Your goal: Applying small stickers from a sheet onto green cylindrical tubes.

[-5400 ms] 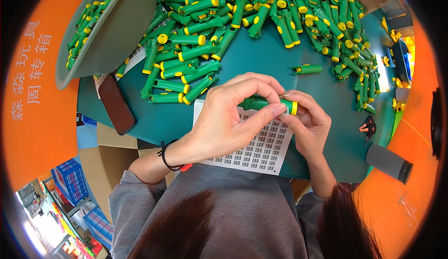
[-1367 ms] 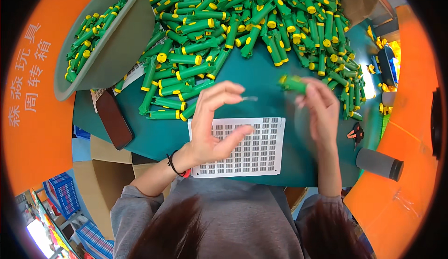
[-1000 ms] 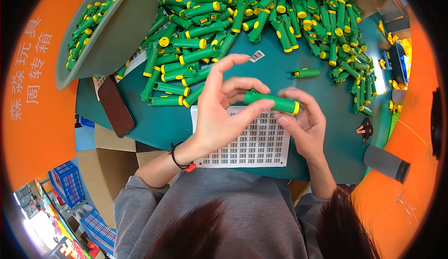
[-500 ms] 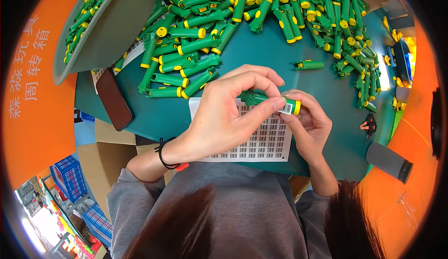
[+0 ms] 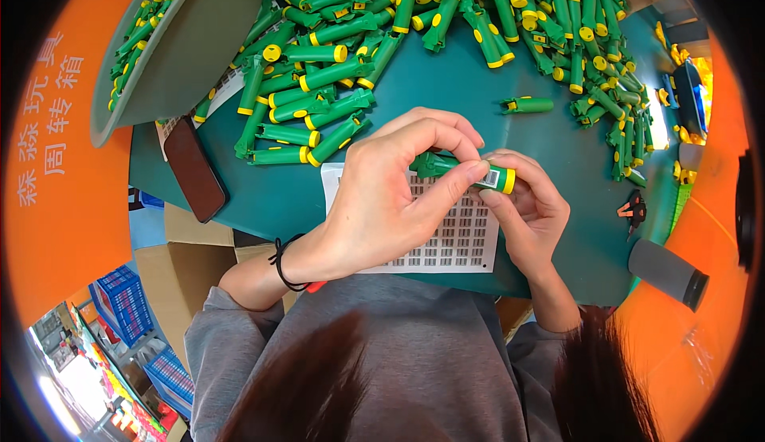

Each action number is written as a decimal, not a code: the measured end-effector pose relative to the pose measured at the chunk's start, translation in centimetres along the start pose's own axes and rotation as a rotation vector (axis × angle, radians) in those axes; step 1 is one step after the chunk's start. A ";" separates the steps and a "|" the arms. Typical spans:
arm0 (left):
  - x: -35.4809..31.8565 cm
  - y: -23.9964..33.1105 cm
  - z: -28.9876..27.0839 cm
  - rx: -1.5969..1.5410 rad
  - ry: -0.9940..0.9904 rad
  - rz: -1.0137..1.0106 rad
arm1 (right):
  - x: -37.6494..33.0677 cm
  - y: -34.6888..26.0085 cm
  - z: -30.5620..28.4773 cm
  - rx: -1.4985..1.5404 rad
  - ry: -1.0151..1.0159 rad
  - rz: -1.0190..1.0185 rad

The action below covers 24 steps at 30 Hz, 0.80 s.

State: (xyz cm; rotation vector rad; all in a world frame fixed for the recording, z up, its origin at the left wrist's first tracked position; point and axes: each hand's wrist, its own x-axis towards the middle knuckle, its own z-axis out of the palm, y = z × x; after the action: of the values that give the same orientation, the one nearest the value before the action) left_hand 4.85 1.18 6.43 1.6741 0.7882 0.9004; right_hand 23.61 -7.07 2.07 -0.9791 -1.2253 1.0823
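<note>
In front of my chest I hold a green plastic tube [image 5: 437, 165] with a yellow end ring, lying nearly level. A small white barcode sticker [image 5: 489, 178] sits on its side near the ring. My left hand [image 5: 374, 203] is closed on the tube, its thumb pressing beside the sticker. My right hand [image 5: 532, 211] grips the yellow-ringed end between thumb and fingers. Under both hands lies a white sheet of barcode stickers [image 5: 466, 243], partly covered by my left hand. A single green tube [image 5: 527, 106] rests apart, beyond my right hand.
A big heap of green tubes [image 5: 335, 34] spreads over the far side of the green table [image 5: 446, 91]. At left, a grey tub [image 5: 195, 39] with more tubes stands tilted, near a dark phone [image 5: 194, 172]. Small black-and-orange snips [image 5: 633, 212] and a grey cylinder [image 5: 668, 273] lie at right.
The sticker now lies flatter along the tube, and my left thumb has shifted slightly on it. Both hands keep their hold; the view has moved a little.
</note>
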 end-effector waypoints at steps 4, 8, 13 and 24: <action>0.0 0.0 0.0 0.011 0.002 0.008 | 0.0 0.0 0.0 0.005 -0.003 0.004; -0.1 -0.1 0.1 0.006 0.004 0.001 | -0.1 0.1 0.1 0.019 0.007 0.003; -0.2 -0.4 0.2 0.009 -0.033 0.011 | -0.1 0.1 0.0 -0.039 0.016 -0.015; -0.1 -0.9 -0.2 -0.103 -0.255 -0.347 | 0.2 0.4 0.2 -0.087 0.007 -0.022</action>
State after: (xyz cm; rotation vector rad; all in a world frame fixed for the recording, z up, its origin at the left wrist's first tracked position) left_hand 4.56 1.41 5.57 1.4675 0.8097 0.4674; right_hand 23.35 -6.82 1.76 -1.0322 -1.2837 1.0151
